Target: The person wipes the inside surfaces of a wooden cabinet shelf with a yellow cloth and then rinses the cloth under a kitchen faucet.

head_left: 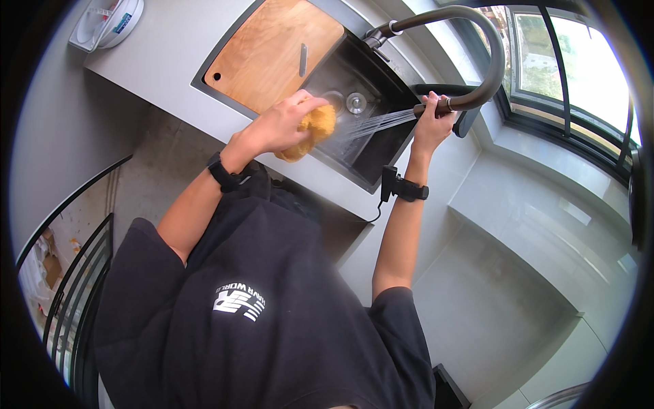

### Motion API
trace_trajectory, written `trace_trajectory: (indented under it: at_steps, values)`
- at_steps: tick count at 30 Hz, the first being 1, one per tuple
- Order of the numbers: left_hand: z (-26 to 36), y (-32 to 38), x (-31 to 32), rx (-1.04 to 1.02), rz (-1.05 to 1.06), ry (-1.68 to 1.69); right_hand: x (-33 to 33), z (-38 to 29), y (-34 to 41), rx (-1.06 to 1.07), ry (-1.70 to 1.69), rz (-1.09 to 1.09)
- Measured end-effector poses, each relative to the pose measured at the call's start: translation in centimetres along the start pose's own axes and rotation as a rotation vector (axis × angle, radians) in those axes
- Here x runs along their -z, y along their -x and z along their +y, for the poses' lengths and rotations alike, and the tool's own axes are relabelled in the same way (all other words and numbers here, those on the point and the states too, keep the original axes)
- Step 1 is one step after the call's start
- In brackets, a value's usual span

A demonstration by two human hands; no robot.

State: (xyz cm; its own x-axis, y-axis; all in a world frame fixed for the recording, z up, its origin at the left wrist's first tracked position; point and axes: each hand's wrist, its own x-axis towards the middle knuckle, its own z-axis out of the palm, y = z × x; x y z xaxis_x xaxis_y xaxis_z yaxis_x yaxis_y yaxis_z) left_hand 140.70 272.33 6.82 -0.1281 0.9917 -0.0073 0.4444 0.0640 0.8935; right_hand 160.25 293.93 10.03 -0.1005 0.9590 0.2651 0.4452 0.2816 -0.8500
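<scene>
My left hand [286,120] grips a bunched yellow cloth [319,124] over the front edge of a dark sink [380,145]. My right hand [433,122] is closed around the spray head [420,110] of a pull-down faucet [493,61]. From it, streams of water [375,122] run leftward across the basin toward the cloth. A round drain strainer [356,103] shows at the bottom of the basin. Over the sink's left part lies a wooden cutting board [260,43] with a hole in one corner. A narrow metal strip [303,60] is on the board.
A grey counter [153,46] surrounds the sink. At its far left stands a white plastic container [115,25] with a label. A barred window [552,66] is behind the faucet at right. Black metal railings [76,296] stand low on the left.
</scene>
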Motion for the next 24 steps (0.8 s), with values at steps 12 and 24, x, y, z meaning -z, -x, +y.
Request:
trace_trajectory:
  at_steps: [12,24]
  values:
    - [-3.5,-1.8,-4.0,0.074,-0.059,0.022,4.6,1.7,8.1,-0.074,0.187,0.019]
    - [-2.5,-12.8,-16.4,0.089,-0.166,0.015,4.3,8.7,16.0,-0.469,0.054,0.056]
